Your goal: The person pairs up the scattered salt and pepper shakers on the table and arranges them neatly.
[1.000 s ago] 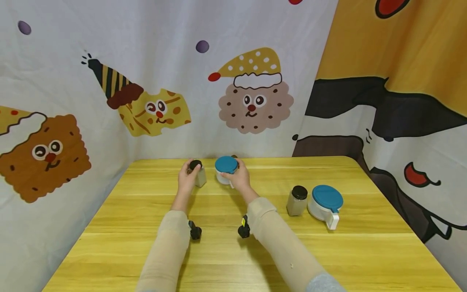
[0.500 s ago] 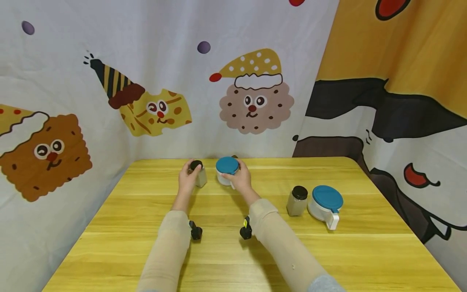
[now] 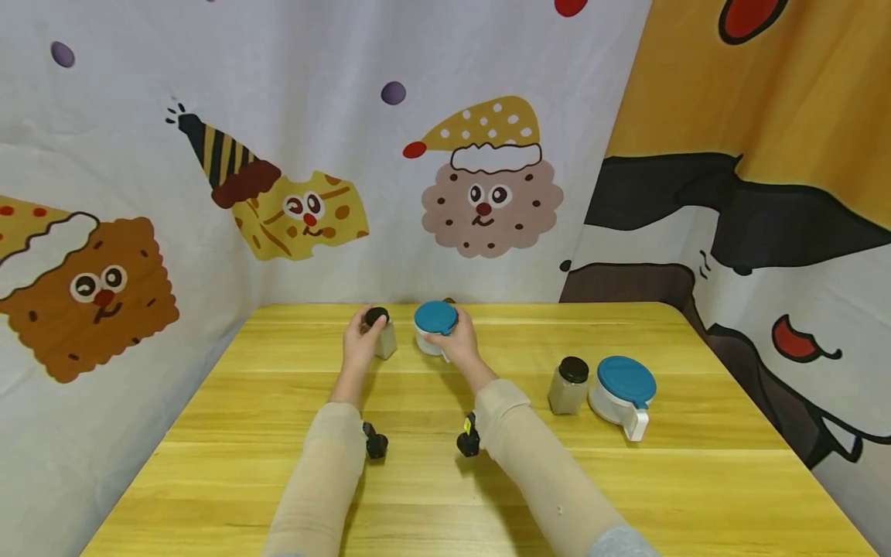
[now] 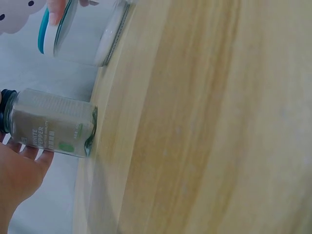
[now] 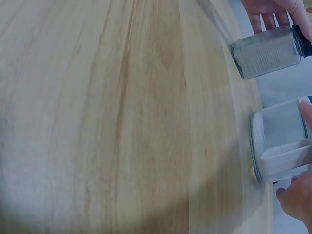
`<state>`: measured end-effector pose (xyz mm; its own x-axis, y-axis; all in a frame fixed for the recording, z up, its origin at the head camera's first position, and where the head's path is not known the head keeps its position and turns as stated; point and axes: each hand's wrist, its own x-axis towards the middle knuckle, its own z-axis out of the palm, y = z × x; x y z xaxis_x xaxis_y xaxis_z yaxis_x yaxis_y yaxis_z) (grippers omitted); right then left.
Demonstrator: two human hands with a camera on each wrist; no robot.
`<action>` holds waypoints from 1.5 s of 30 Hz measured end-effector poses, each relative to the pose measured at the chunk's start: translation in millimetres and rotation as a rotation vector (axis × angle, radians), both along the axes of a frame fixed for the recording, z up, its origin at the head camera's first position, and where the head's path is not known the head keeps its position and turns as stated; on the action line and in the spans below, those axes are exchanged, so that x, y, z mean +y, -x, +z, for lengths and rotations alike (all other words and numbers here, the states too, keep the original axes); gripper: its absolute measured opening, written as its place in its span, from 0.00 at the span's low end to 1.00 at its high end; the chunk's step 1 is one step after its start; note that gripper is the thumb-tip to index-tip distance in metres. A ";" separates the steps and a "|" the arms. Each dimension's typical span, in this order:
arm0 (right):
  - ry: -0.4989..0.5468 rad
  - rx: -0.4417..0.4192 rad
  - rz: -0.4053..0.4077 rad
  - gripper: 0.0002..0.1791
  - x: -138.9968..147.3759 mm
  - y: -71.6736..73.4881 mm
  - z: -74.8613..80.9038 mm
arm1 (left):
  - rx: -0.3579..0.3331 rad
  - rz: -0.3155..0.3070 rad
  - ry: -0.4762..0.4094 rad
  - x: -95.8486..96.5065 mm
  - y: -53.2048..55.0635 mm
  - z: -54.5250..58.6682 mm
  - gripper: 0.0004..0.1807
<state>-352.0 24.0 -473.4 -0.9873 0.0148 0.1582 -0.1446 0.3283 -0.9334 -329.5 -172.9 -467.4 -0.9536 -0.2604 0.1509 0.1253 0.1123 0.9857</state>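
At the far side of the table, my left hand (image 3: pixel 358 344) grips a small clear jar of white pepper (image 3: pixel 386 345) by its black cap. The jar stands upright, and its label reads in the left wrist view, where the pepper jar (image 4: pixel 51 122) shows a greyish powder. To its right, my right hand (image 3: pixel 462 339) holds a seasoning pot (image 3: pixel 435 317) with a blue lid, fingers around the lid's edge. In the right wrist view the seasoning pot (image 5: pixel 280 129) has clear walls and a white handle. A narrow gap separates the two containers.
On the right of the wooden table (image 3: pixel 418 495) stand another black-capped pepper jar (image 3: pixel 568 391) and another blue-lidded pot (image 3: pixel 622 387), side by side, its white handle facing the near side. A cartoon-printed curtain (image 3: pixel 320 93) hangs right behind the table's far edge.
Both hands keep their hold on the pepper jar and the seasoning pot, which stay in place. Only the head view has shifted slightly.
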 end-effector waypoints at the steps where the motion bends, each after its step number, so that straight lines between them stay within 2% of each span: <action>1: 0.006 -0.008 -0.001 0.47 -0.2 -0.3 0.0 | 0.001 -0.001 0.001 0.3 -0.2 0.0 0.28; 9: 0.033 -0.033 -0.029 0.48 -0.6 -0.1 -5.8 | 0.019 0.014 0.036 2.8 0.5 -3.2 0.31; 29: 0.001 0.032 -0.060 0.48 -6.6 -4.8 -11.6 | 0.017 0.010 0.083 0.8 1.8 -1.0 0.28; 37: 0.076 0.037 -0.068 0.47 -9.5 -11.5 -15.5 | 0.041 0.003 0.109 1.4 -0.8 0.8 0.28; 45: 0.135 0.033 -0.089 0.47 -12.2 -16.7 -14.8 | 0.041 -0.009 0.097 2.2 -4.2 3.7 0.27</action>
<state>-335.3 11.8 -488.2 -0.9755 0.1254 0.1810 -0.1517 0.2132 -0.9651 -325.3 -170.7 -463.7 -0.9483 -0.2344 0.2138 0.1667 0.2052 0.9644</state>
